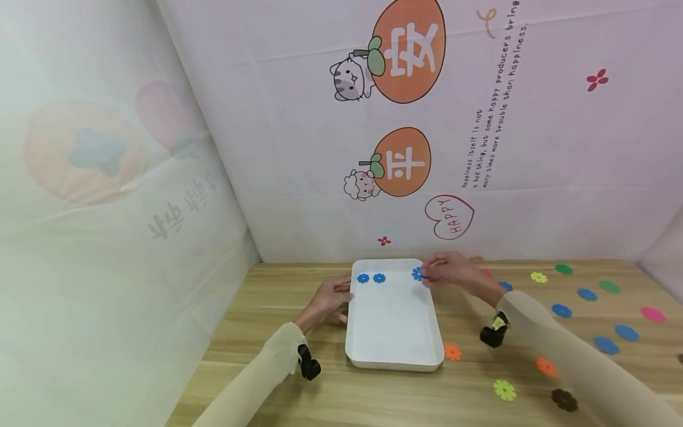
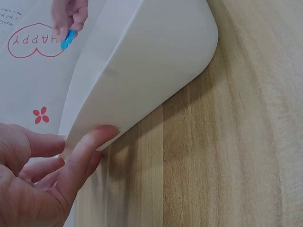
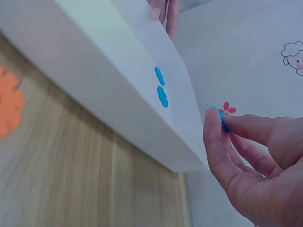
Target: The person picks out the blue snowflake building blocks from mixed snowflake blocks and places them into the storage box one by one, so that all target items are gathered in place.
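A white rectangular tray point(image 1: 393, 320) lies on the wooden table. My left hand point(image 1: 329, 298) grips its left edge near the far end; in the left wrist view, fingers point(image 2: 97, 137) lie along the outer wall and at the rim. Between thumb and fingertips, my right hand point(image 1: 447, 270) pinches a blue flower-shaped disc point(image 1: 417, 274) above the tray's far right corner. The right wrist view shows this disc point(image 3: 224, 124) partly hidden by the fingers. Two more blue flower-shaped discs point(image 1: 363, 278) lie side by side inside the tray at the far left.
Right of the tray, several flower-shaped discs are scattered: an orange one point(image 1: 452, 352), a yellow-green one point(image 1: 504, 390), a dark brown one point(image 1: 564, 400), blue ones point(image 1: 606, 345), green and pink ones. A printed cloth point(image 1: 299, 148) hangs behind the table and along its left side.
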The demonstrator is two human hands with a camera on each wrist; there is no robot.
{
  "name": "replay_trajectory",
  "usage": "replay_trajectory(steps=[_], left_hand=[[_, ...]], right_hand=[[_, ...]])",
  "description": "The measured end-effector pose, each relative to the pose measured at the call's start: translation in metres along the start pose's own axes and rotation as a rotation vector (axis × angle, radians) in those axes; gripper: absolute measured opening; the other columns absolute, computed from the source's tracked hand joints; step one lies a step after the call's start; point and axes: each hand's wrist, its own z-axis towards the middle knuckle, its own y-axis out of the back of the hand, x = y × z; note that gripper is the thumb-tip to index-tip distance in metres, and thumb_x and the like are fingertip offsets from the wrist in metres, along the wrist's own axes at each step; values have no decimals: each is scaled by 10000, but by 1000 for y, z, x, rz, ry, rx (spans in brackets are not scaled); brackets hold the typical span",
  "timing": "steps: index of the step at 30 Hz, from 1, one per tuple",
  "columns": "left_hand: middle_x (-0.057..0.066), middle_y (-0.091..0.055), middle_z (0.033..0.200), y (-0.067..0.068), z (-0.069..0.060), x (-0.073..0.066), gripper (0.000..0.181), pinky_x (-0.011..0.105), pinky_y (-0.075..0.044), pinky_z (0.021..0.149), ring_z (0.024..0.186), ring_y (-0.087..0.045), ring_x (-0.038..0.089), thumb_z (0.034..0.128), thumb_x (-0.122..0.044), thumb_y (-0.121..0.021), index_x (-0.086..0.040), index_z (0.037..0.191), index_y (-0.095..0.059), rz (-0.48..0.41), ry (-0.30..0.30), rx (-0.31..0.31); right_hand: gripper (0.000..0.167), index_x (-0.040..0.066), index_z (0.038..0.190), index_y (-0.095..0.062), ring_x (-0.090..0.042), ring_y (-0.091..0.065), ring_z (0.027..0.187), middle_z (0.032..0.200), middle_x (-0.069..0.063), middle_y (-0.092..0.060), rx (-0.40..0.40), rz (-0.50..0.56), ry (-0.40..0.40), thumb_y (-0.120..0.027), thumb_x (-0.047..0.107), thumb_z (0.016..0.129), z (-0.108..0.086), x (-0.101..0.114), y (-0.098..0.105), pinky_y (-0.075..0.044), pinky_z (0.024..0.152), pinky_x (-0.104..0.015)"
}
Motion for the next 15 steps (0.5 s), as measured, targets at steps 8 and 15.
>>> replay_trajectory(steps=[8, 15], left_hand=[[260, -554, 1499, 0, 1, 1, 548, 316, -662, 542, 1223, -674, 377, 1030, -31, -617, -11, 1556, -467, -6, -2, 6], [270, -559, 1488, 0, 2, 2, 548, 314, -660, 532, 1189, -689, 373, 1027, -31, -618, -12, 1554, -472, -5, -6, 9]], right_hand=[[212, -98, 1187, -624, -182, -762, 849, 978, -151, -759, 2, -57, -112, -649, 30, 1021, 41, -5, -33, -666, 923, -405], [178, -73, 1138, -671, -237, -777, 867, 974, -152, -770, -30, -168, -168, -681, 47, 1008, 61, -1, -68, -673, 890, -355]])
